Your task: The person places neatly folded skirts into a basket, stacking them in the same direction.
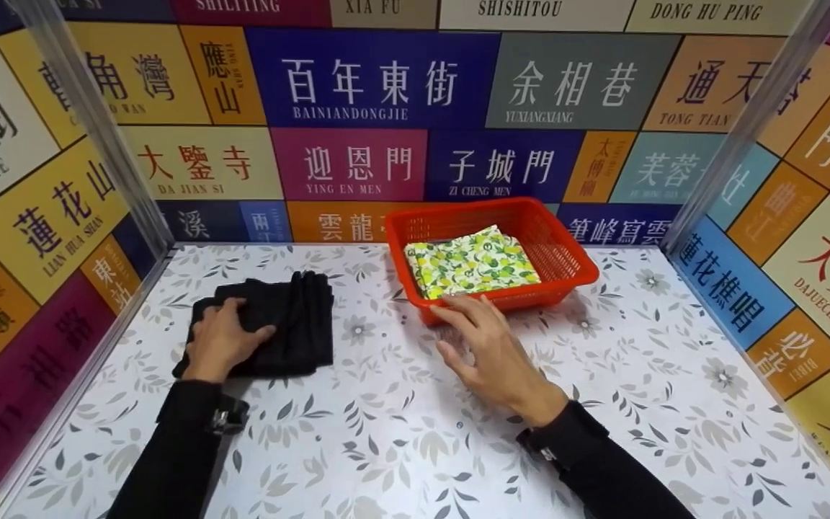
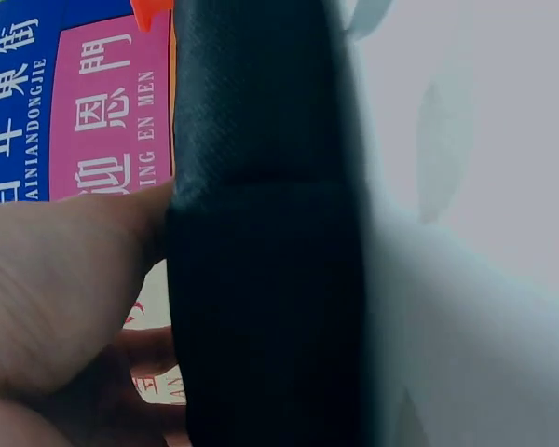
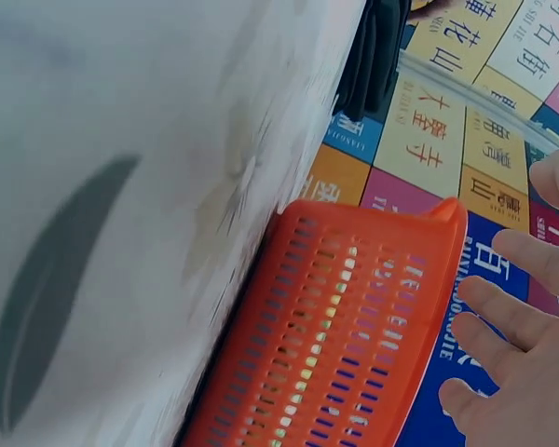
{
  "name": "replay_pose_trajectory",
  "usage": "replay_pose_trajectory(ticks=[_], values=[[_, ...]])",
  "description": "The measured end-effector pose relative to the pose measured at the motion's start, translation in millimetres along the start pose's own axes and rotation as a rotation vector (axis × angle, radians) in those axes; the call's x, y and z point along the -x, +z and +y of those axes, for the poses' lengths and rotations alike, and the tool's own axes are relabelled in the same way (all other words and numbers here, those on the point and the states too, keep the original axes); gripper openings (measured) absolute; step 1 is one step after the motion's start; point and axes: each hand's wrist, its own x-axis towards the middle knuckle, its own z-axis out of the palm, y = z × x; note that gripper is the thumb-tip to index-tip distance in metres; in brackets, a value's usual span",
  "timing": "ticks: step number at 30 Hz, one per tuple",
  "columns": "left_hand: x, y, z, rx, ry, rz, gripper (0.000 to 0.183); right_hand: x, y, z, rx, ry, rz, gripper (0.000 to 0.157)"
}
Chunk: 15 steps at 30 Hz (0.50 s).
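A folded black cloth [image 1: 292, 331] lies on the left part of the table, its right side bunched into upright folds. My left hand [image 1: 224, 339] rests on top of it, thumb pointing right and fingers spread. Filling the middle of the left wrist view, the dark cloth [image 2: 265, 307] touches the thumb and fingertips. At the back stands a red plastic basket [image 1: 582, 277] holding a folded white cloth with a yellow and green print [image 1: 476, 263]. My right hand [image 1: 491, 357] hovers by its front rim, fingers loosely bent and holding nothing. The right wrist view has these fingers apart from the basket [image 3: 363, 307].
White fabric with a grey leaf and flower print covers the table [image 1: 386, 432]. Colourful panels with Chinese characters form the back wall [image 1: 379, 72] and both sides, with clear strips at the corners. The basket stands close to the back wall.
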Motion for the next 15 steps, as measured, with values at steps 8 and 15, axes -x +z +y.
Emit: replay_pose_trajectory(ticks=[8,15], values=[[17.1,8.0,14.5,-0.048,0.100,-0.009,0.091,-3,8.8,-13,0.031,-0.112,-0.011,0.054],[33.1,15.6,31.4,-0.070,0.182,-0.005,0.084,-5,17.7,-25,0.019,-0.141,-0.060,0.054]])
